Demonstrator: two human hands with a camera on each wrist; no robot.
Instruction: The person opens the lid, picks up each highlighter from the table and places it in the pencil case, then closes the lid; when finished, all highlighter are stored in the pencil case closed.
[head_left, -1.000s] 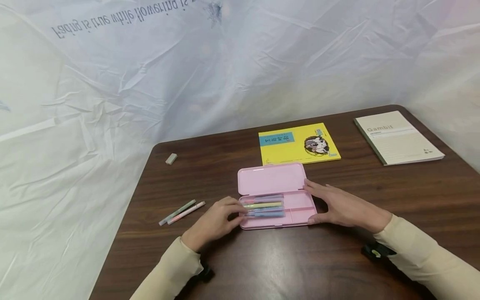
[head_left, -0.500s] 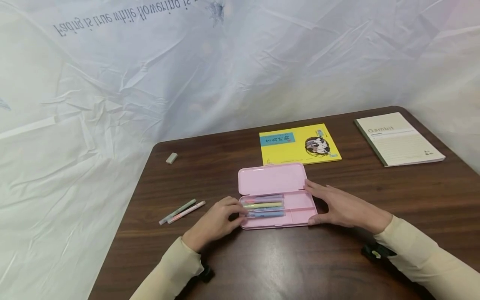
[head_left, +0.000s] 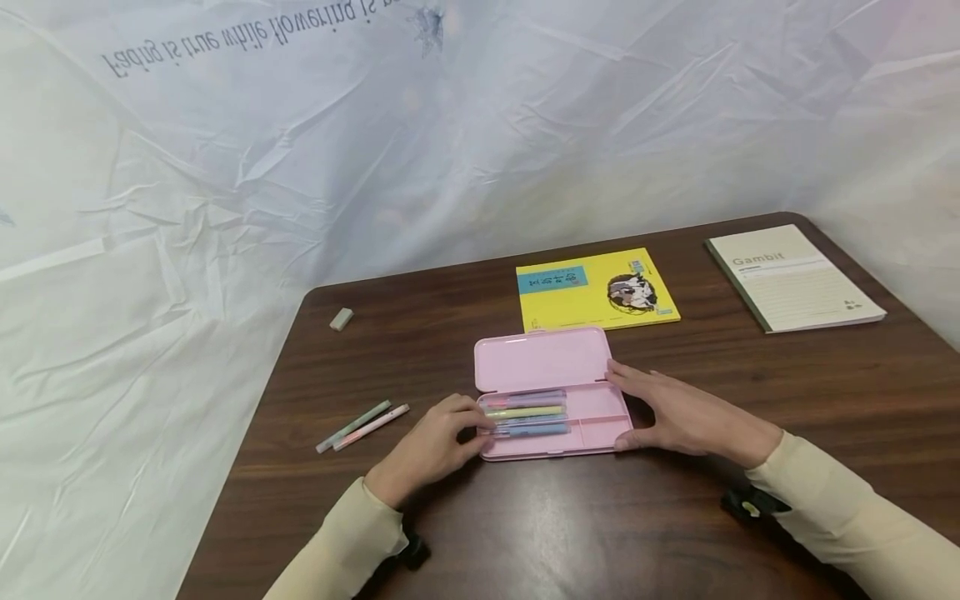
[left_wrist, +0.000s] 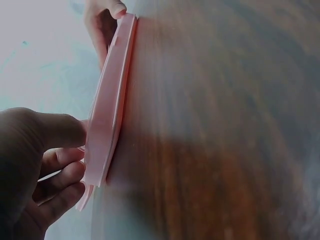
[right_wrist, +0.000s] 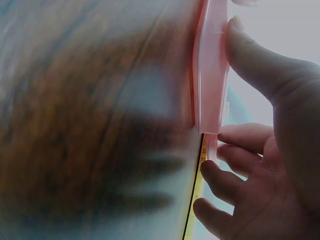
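A pink pencil case (head_left: 603,431) lies on the table with its lid (head_left: 543,358) folded back. Inside, on the left, are a purple pen (head_left: 538,399), a yellow pen (head_left: 528,411) and blue pens (head_left: 538,429). My left hand (head_left: 435,437) reaches over the case's left end, thumb and fingers curled at the ends of the blue pens; the case wall hides the fingertips in the left wrist view. At the opposite end my right hand (head_left: 678,408) grips the case, thumb at the front corner and fingers by the hinge, as the right wrist view shows too.
A green pen (head_left: 356,425) and a pink-and-white pen (head_left: 371,427) lie left of the left hand. Farther back is an eraser (head_left: 341,319). Behind the case sits a yellow booklet (head_left: 573,308), with a cream notebook (head_left: 795,279) at the back right.
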